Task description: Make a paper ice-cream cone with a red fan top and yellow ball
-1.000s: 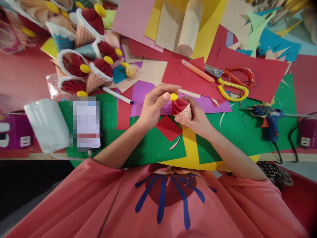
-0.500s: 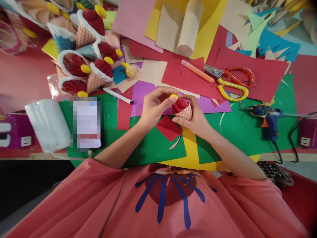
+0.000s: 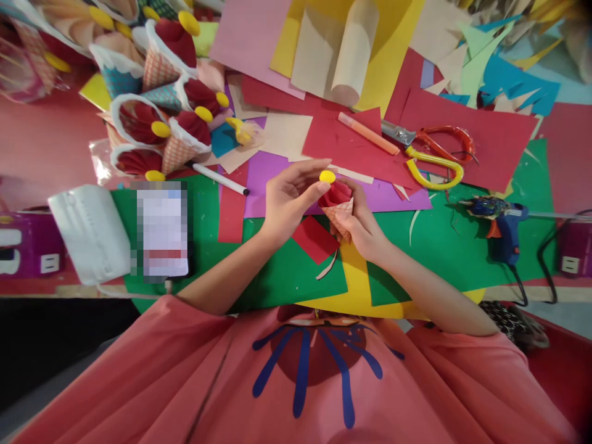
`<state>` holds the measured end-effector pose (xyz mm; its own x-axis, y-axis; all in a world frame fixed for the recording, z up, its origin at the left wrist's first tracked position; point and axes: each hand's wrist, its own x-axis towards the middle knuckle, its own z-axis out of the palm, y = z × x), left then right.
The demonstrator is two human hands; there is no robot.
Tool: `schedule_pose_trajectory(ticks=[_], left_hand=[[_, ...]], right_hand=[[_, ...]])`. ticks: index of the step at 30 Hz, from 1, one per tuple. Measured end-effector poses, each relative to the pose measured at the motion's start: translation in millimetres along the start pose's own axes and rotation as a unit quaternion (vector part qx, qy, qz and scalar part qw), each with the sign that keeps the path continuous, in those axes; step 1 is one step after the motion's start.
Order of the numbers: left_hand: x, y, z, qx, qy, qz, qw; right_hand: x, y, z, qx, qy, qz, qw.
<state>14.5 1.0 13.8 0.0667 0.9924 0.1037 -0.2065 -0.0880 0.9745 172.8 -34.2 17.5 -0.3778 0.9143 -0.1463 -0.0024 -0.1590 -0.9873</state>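
A small paper cone (image 3: 339, 213) with an orange-white check pattern and a pleated red top is held over the table, its tip pointing down. My right hand (image 3: 365, 225) is closed round its side, thumb across the front. At the red top, my left hand (image 3: 287, 200) curves in from the left, its thumb against the red paper just below a round yellow piece (image 3: 327, 177). The left fingertips pass behind and are partly hidden. Beneath the hands lie a red paper piece (image 3: 314, 239) and a thin white strip (image 3: 327, 266).
Several finished cones (image 3: 185, 145) crowd the upper left. Scissors (image 3: 430, 151), an orange marker (image 3: 369, 132) and a white pen (image 3: 221, 179) lie on coloured sheets. At right is a blue glue gun (image 3: 506, 225) with its cable; at left, a phone (image 3: 164, 231) and a white power bank (image 3: 89, 234).
The cone has turned so that its checked side and tip show, with the yellow piece more fully visible. My right thumb has shifted onto the cone's front; the left hand has barely moved.
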Motion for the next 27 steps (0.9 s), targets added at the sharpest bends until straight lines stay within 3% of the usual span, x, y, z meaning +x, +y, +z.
schedule_pose_trajectory(ticks=[6,11,27], left_hand=[[-2.5,2.2,2.7,0.000,0.018,-0.034,0.999],[-2.1,0.0,2.0,0.004,0.017,-0.024,1.000],[1.5,3.2,2.7,-0.045,-0.034,-0.100,0.993]], right_hand=[[3.8,2.7,2.4,-0.083,0.029,-0.033,0.996],[5.1,5.6,2.2,-0.083,0.037,-0.025,0.996],[5.1,11.6,2.2,-0.097,0.029,-0.024,0.995]])
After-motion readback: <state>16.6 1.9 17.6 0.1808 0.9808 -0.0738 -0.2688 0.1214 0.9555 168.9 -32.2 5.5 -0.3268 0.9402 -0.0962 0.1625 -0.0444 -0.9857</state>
